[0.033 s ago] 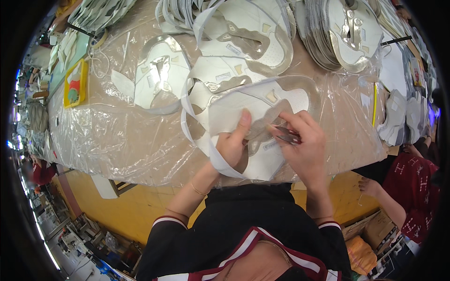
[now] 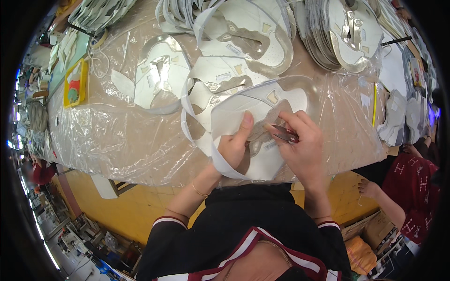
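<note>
A white shoe upper (image 2: 255, 105) with a grey-silver trim lies across the near edge of the table, partly lifted. My left hand (image 2: 234, 143) is closed on its near left part, thumb on top and the other fingers hidden beneath. My right hand (image 2: 302, 140) is closed around small thread snips (image 2: 286, 134) with dark blades and a bit of red. Its thumb and forefinger touch the grey trim at the upper's middle opening. Directly behind lies another white upper (image 2: 215, 70), overlapped by the held one.
Clear plastic film (image 2: 117, 145) covers the table. More loose uppers (image 2: 161, 77) lie behind, with a stack of uppers (image 2: 323, 40) at the back right. A yellow tray (image 2: 76, 83) stands at left. A person in red (image 2: 412, 187) is at my right.
The held upper has turned slightly, its left edge moving a little to the right. Both hands keep nearly the same place, the right a touch further left.
</note>
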Motion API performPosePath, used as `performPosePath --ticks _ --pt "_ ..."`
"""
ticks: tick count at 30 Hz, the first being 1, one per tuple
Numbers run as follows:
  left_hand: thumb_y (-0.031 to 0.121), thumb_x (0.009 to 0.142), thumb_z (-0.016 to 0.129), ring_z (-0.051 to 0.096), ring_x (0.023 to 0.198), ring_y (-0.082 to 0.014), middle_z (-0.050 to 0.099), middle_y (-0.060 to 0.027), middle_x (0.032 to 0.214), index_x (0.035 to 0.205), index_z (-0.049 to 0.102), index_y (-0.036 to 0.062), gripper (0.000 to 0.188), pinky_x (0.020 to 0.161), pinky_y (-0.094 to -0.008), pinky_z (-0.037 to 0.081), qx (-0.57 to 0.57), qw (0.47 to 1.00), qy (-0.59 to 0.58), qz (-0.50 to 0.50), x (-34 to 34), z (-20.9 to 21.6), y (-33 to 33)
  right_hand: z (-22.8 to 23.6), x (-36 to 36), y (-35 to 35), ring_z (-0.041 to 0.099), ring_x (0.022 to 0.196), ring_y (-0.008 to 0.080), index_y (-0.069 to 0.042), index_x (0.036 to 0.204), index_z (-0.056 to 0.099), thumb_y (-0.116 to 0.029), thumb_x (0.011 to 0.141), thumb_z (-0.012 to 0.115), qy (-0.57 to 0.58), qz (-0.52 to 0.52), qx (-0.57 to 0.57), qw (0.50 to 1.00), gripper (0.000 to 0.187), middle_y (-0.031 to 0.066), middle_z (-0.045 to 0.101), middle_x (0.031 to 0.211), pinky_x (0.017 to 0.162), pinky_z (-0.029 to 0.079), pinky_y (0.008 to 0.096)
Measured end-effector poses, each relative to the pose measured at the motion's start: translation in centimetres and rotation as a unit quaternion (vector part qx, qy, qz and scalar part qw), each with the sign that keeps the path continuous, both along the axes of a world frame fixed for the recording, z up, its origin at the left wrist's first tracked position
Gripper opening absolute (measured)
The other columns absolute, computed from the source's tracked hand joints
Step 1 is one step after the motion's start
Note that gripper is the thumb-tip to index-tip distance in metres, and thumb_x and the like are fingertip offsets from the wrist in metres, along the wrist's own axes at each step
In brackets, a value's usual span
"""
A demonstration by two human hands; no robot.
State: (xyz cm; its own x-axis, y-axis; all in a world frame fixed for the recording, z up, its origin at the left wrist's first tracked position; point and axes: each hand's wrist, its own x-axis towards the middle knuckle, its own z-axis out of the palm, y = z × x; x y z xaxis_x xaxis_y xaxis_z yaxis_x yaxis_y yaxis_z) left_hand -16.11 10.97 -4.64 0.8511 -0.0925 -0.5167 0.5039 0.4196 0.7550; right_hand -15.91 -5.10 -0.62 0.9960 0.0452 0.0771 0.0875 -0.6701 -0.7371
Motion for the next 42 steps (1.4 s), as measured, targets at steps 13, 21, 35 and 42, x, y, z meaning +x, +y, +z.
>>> performPosePath --ticks 13,21,35,42 --pt "0.036 0.101 0.051 0.065 0.094 -0.0161 0.064 -0.0095 0.112 0.122 0.054 0.0022 0.04 0.078 -0.0295 0.055 -0.028 0.999 0.009 0.04 0.2 0.3 -0.9 -1.3 -0.6 0.5 0.053 0.063 0.0167 -0.013 0.086 0.065 -0.011 0.067 0.072 -0.143 0.116 -0.104 0.977 0.021 -0.0025 0.055 0.075 0.06 0.034 0.032" --pt "0.026 0.1 0.052 0.067 0.095 -0.0214 0.063 -0.0134 0.114 0.125 0.05 -0.0025 0.038 0.077 -0.0351 0.06 -0.067 0.998 -0.007 0.011 2.2 0.4 0.4 1.3 -0.7 -2.1 0.055 0.079 0.0122 -0.013 0.109 0.068 -0.029 0.071 0.078 -0.162 0.087 -0.135 0.973 0.042 0.0 0.057 0.101 0.077 0.036 0.0351" --pt "0.016 0.094 0.058 0.066 0.092 -0.0163 0.065 -0.01 0.109 0.123 0.054 -0.0017 0.034 0.076 -0.0299 0.055 0.024 0.994 -0.016 -0.108 3.0 2.2 0.5 2.1 2.4 -5.3 0.056 0.074 0.0127 -0.014 0.114 0.071 -0.016 0.074 0.07 -0.331 0.294 -0.284 0.85 0.04 0.0 0.057 0.094 0.066 0.039 0.0298" --pt "0.016 0.093 0.059 0.063 0.1 -0.0171 0.065 -0.0111 0.112 0.122 0.056 -0.0027 0.034 0.085 -0.0302 0.051 0.035 0.994 -0.017 -0.107 2.8 2.0 0.5 1.4 2.0 -5.1 0.056 0.072 0.0136 -0.012 0.112 0.071 -0.016 0.075 0.069 -0.349 0.299 -0.279 0.843 0.038 0.0001 0.055 0.09 0.062 0.038 0.0288"
